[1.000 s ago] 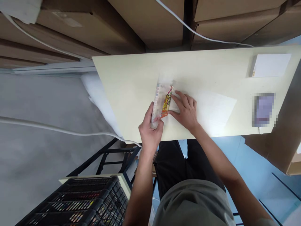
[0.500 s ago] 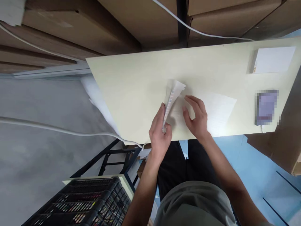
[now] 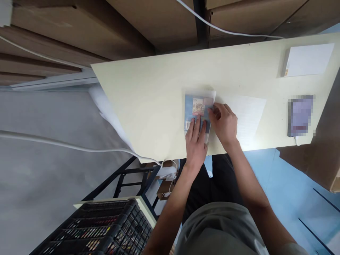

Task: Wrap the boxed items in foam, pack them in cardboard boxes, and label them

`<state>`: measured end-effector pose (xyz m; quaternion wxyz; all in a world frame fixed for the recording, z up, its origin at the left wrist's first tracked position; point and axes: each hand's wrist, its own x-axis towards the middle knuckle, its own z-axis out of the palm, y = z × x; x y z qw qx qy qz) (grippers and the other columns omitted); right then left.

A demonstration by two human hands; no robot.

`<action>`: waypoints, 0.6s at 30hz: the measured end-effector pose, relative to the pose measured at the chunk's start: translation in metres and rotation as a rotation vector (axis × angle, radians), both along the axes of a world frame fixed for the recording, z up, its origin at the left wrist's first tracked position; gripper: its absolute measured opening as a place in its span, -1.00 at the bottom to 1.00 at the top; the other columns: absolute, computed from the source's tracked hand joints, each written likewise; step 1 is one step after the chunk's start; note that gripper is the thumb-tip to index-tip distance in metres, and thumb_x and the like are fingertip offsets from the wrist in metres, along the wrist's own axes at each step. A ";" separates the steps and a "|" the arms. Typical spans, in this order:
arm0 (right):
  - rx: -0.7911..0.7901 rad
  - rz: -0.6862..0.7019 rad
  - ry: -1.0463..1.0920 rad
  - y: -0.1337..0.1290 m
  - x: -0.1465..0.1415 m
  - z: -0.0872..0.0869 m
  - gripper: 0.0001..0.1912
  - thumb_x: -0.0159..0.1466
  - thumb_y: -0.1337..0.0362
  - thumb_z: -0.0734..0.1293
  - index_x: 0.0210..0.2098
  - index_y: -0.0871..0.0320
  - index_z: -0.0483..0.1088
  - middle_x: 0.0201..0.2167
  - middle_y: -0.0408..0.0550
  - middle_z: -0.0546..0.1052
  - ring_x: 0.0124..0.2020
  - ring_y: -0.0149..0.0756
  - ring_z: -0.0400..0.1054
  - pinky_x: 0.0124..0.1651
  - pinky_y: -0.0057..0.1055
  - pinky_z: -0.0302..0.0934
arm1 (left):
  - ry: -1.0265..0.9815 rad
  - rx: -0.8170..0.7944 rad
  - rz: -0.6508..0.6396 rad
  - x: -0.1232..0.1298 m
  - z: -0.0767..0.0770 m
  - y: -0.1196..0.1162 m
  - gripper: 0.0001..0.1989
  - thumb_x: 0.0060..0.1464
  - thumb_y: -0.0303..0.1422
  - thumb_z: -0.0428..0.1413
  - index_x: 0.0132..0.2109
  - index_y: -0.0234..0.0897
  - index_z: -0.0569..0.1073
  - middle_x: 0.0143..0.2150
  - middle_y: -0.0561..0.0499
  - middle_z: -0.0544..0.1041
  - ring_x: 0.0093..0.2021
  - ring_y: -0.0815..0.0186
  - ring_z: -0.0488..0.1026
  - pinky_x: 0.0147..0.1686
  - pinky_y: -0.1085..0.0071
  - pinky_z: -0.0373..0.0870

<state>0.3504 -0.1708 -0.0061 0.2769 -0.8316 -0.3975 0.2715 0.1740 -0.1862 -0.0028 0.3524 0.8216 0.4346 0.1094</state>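
Observation:
A flat blue printed packet [image 3: 188, 108] in a clear plastic sleeve lies on the pale table, with a small picture and a barcode facing up. My left hand [image 3: 196, 145] rests flat on its lower part, fingers stretched out and slightly spread. At the packet's right edge my right hand [image 3: 225, 122] is closed, thumb and index finger pinching the sleeve's edge; its other fingers are curled. A white sheet of paper [image 3: 251, 113] lies just right of my right hand, partly behind it.
A white box [image 3: 309, 60] and a pixelated purple object [image 3: 301, 115] with a white cable are at the table's right end. Cardboard boxes [image 3: 132, 32] line the table's far edge. A black plastic crate [image 3: 106, 226] stands lower left. A white cable [image 3: 79, 143] crosses to the table's left corner.
The packet was held up edge-on in my left hand; now it lies flat on the table under that hand. My right hand has closed from an open curve onto its right edge.

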 end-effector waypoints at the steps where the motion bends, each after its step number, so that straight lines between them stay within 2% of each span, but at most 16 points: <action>1: -0.019 0.010 0.003 -0.002 0.000 0.002 -0.81 0.54 0.21 0.36 0.09 0.07 0.56 -0.20 -0.04 0.66 -0.31 -0.25 0.55 -0.24 -0.30 0.44 | -0.011 -0.040 -0.028 -0.002 0.005 0.004 0.02 0.11 -0.79 -0.02 0.67 -0.15 0.17 0.76 -0.14 0.06 0.77 -0.02 -0.09 0.66 -0.22 0.22; 3: -0.059 0.043 0.020 -0.008 0.001 0.007 -0.73 0.55 0.28 0.33 0.20 0.05 0.51 -0.22 -0.08 0.67 -0.32 -0.25 0.55 -0.23 -0.31 0.42 | -0.053 -0.137 -0.070 -0.008 0.017 0.015 -0.03 0.13 -0.78 -0.04 0.63 -0.12 0.24 0.75 -0.10 0.12 0.76 0.01 -0.03 0.65 -0.19 0.24; 5: -0.098 0.084 0.022 -0.015 0.001 0.012 -0.67 0.54 0.33 0.31 0.26 0.05 0.49 -0.19 -0.07 0.67 -0.31 -0.26 0.55 -0.24 -0.32 0.40 | -0.093 -0.225 -0.006 -0.013 0.028 0.029 -0.10 0.18 -0.75 -0.06 0.57 -0.06 0.34 0.66 -0.06 0.33 0.70 0.08 0.19 0.62 -0.08 0.34; 7: -0.122 0.121 0.009 -0.023 0.002 0.014 -0.64 0.53 0.36 0.30 0.26 0.04 0.50 -0.14 -0.06 0.67 -0.29 -0.27 0.55 -0.26 -0.34 0.38 | -0.107 -0.249 0.193 -0.015 0.033 0.041 -0.23 0.25 -0.70 -0.04 0.49 -0.07 0.44 0.51 -0.09 0.52 0.55 0.12 0.45 0.53 0.01 0.47; 10: -0.128 0.155 -0.022 -0.031 0.002 0.012 -0.62 0.53 0.36 0.27 0.26 0.02 0.53 -0.06 -0.03 0.64 -0.27 -0.29 0.54 -0.28 -0.36 0.37 | -0.098 -0.279 0.531 -0.013 0.026 0.056 -0.51 0.36 -0.52 0.08 0.36 -0.18 0.55 0.28 -0.16 0.67 0.25 0.15 0.66 0.31 0.10 0.64; 12: -0.118 0.171 -0.048 -0.034 0.002 0.010 -0.60 0.54 0.35 0.25 0.28 0.01 0.53 -0.03 -0.01 0.62 -0.26 -0.30 0.53 -0.29 -0.37 0.38 | -0.105 -0.372 0.666 -0.010 0.016 0.063 -0.63 0.37 -0.38 0.20 0.26 -0.23 0.60 0.14 -0.16 0.71 0.07 0.20 0.69 0.16 0.19 0.68; 15: -0.114 0.212 -0.114 -0.035 -0.002 0.009 -0.59 0.57 0.34 0.25 0.32 0.01 0.52 -0.02 0.02 0.62 -0.20 -0.26 0.54 -0.25 -0.36 0.41 | -0.131 -0.525 0.747 -0.004 0.009 0.071 -0.67 0.26 -0.26 0.36 0.13 -0.25 0.65 -0.03 -0.10 0.71 -0.16 0.28 0.63 -0.03 0.29 0.67; 18: -0.141 0.222 -0.187 -0.033 -0.010 0.008 -0.61 0.59 0.36 0.25 0.30 0.01 0.55 -0.04 0.04 0.63 -0.14 -0.20 0.56 -0.17 -0.33 0.44 | -0.146 -0.495 0.714 0.004 0.021 0.069 -0.74 0.21 -0.26 0.39 0.01 -0.22 0.64 -0.18 0.01 0.64 -0.24 0.32 0.56 -0.14 0.34 0.61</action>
